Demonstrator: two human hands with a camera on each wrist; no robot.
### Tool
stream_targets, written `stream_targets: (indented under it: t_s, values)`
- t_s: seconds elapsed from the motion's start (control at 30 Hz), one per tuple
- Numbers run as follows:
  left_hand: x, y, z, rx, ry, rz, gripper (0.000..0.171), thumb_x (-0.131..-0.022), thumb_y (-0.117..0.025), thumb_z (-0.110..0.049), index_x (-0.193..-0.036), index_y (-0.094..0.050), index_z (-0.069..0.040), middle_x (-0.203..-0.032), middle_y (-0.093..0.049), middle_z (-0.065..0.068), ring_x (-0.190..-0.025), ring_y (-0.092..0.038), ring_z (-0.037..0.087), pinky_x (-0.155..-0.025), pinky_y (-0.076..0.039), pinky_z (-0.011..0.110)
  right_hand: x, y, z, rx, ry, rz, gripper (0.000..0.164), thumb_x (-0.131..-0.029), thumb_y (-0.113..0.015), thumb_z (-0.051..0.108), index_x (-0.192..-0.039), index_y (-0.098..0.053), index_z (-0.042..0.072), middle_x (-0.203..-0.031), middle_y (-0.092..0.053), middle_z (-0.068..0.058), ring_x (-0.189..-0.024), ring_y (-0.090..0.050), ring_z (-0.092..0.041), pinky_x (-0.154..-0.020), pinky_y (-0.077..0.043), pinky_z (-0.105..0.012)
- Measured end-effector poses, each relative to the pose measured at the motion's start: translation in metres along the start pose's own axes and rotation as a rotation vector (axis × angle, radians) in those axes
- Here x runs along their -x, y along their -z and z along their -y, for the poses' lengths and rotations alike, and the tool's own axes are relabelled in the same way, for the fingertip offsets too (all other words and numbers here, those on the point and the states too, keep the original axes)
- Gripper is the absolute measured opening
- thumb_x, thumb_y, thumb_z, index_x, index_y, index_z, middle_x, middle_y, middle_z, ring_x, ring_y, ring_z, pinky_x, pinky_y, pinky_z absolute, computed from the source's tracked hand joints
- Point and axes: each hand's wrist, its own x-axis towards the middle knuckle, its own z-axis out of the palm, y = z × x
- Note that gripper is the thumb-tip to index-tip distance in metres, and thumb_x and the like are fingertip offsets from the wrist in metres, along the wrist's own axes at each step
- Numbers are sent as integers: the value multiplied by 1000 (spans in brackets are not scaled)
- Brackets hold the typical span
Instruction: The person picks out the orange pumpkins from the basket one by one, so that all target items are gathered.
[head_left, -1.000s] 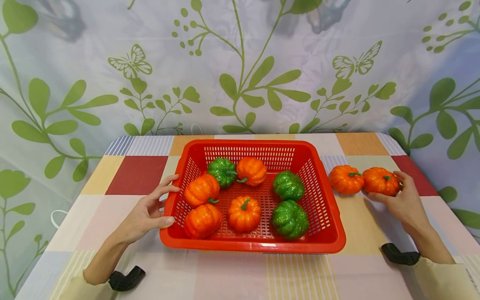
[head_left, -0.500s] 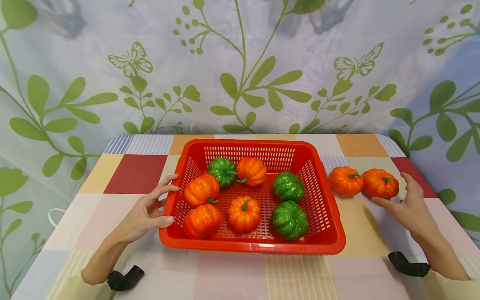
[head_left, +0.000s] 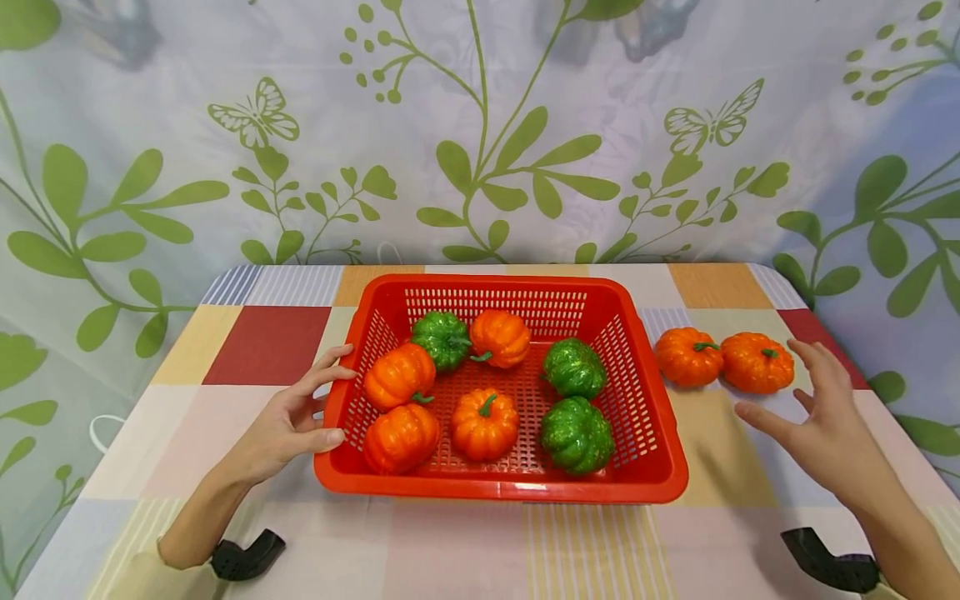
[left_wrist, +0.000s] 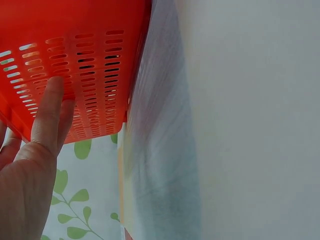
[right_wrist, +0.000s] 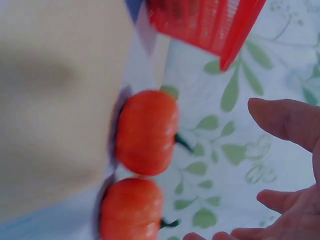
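Note:
A red plastic basket (head_left: 495, 490) holds several small pumpkins, among them orange ones such as the front middle pumpkin (head_left: 484, 425) and glittery green ones such as the front right pumpkin (head_left: 577, 436). My left hand (head_left: 288, 429) rests against the basket's left side. In the left wrist view its extended fingers (left_wrist: 48, 112) lie along the slotted outer wall. Two orange pumpkins sit side by side on the table right of the basket, the nearer-to-basket pumpkin (head_left: 689, 357) and the outer pumpkin (head_left: 757, 363). My right hand (head_left: 825, 417) is spread beside the outer one, apart from it and holding nothing.
A patchwork-checked cloth covers the table (head_left: 465, 550). Behind it hangs a curtain (head_left: 480, 125) with green leaves and butterflies. A black device sits at each wrist, the left one (head_left: 247, 556) and the right one (head_left: 828, 562).
My right hand has let go of the outer orange pumpkin and drawn back toward me and to the right, its fingers spreading. The left hand stays at the basket.

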Motion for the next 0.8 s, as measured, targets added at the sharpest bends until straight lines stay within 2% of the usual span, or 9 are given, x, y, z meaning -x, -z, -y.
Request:
stream_targets:
  t_s: [0.1, 0.2, 0.27, 0.33, 0.4, 0.43, 0.57, 0.63, 0.8]
  values:
    - [0, 0, 0, 7, 0, 3, 56, -85, -62, 7, -138, -44, 3, -161, -13, 10, -133, -34, 26, -84, -57, 39, 4, -4, 10, -27, 32, 36, 92, -87, -74, 7, -155, -12, -1, -160, -3, -22, -149, 4, -26, -92, -18, 5]
    - [0, 0, 0, 13, 2, 6, 56, -85, -62, 7, -138, -44, 3, -161, -13, 10, -134, -32, 25, -85, -56, 39, 8, -8, 22, -70, 26, 111, 91, -87, -74, 8, -157, -15, 8, -160, -13, -16, -145, -18, -32, -92, -30, 0]
    - [0, 0, 0, 13, 7, 5, 56, -85, -62, 7, -138, -44, 2, -161, -13, 9, -134, -32, 25, -85, -56, 39, 9, -11, 30, -97, 19, 159, 90, -88, -75, 10, -158, -17, 15, -158, -20, -13, -139, -33, -28, -90, -37, -2]
    - [0, 1, 1, 11, 9, 5, 56, -85, -62, 7, -138, -44, 2, -161, -13, 9, -133, -33, 26, -86, -56, 39, 9, -15, 39, -113, 29, 195, 89, -88, -75, 10, -157, -20, 19, -157, -22, -11, -134, -40, -26, -86, -41, -4]
    - [-1, 1, 1, 15, 13, 7, 55, -86, -62, 7, -138, -44, 2, -161, -12, 9, -133, -34, 27, -86, -56, 40, 10, -20, 48, -124, 72, 203, 88, -85, -76, 6, -156, -25, 17, -155, -26, -11, -130, -42, -12, -88, -41, -5]
    - [-1, 2, 2, 14, 15, 8, 56, -86, -62, 7, -138, -44, 2, -161, -12, 8, -133, -34, 27, -86, -56, 40, 10, -22, 54, -138, 104, 203, 88, -84, -77, 3, -155, -27, 16, -154, -28, -10, -130, -39, -9, -89, -40, -4]
    - [-2, 2, 2, 21, 20, 14, 56, -86, -62, 7, -139, -44, 1, -161, -11, 8, -133, -34, 27, -86, -55, 41, 12, -33, 78, -184, 242, 200, 85, -76, -79, -9, -148, -38, 10, -147, -39, -6, -128, -40, -6, -95, -39, -8]
    - [-1, 2, 2, 19, 18, 16, 56, -86, -62, 7, -139, -44, 1, -161, -12, 8, -133, -34, 27, -86, -56, 40, 13, -38, 90, -203, 287, 213, 83, -75, -79, -10, -146, -42, 10, -143, -44, -6, -129, -40, -9, -98, -37, -9]
    - [-1, 2, 2, 25, 13, 15, 56, -86, -62, 7, -139, -44, 1, -161, -12, 8, -134, -33, 26, -86, -56, 40, 16, -48, 110, -216, 275, 290, 73, -82, -77, 0, -145, -45, 18, -146, -42, -4, -133, -37, -10, -100, -34, -9]
